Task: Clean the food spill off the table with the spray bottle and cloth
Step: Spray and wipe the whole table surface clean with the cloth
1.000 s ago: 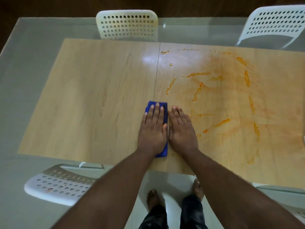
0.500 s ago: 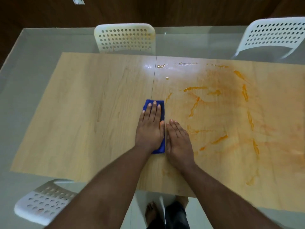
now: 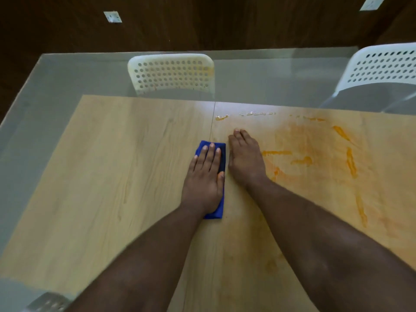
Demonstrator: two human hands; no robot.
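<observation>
- Head view looked down on my two bare forearms reaching toward twelve o'clock over the wooden table [image 3: 112,176].
- My left hand [image 3: 206,176] lay flat, fingers straight and together, pressing the folded blue cloth [image 3: 221,154] onto the wood; the cloth peeked out past my fingertips at twelve o'clock and along the thumb side at three o'clock.
- My right hand [image 3: 245,158] rested palm down just beside the cloth, at its three o'clock, fingers straight and held together, gripping nothing; I could not tell whether it touched the cloth's edge.
- The orange food spill [image 3: 349,161] spread from my right hand toward three o'clock, in thick streaks and a fainter smeared haze.
- A few wet blobs [image 3: 221,117] sat near the table's far edge, at twelve o'clock from my right hand.
- A seam [image 3: 212,122] ran through the tabletop from twelve to six o'clock, passing between my hands.
- A perforated white chair [image 3: 171,73] stood beyond the table at twelve o'clock, and a second chair [image 3: 380,68] at two o'clock.
- I saw no spray bottle anywhere in view.
</observation>
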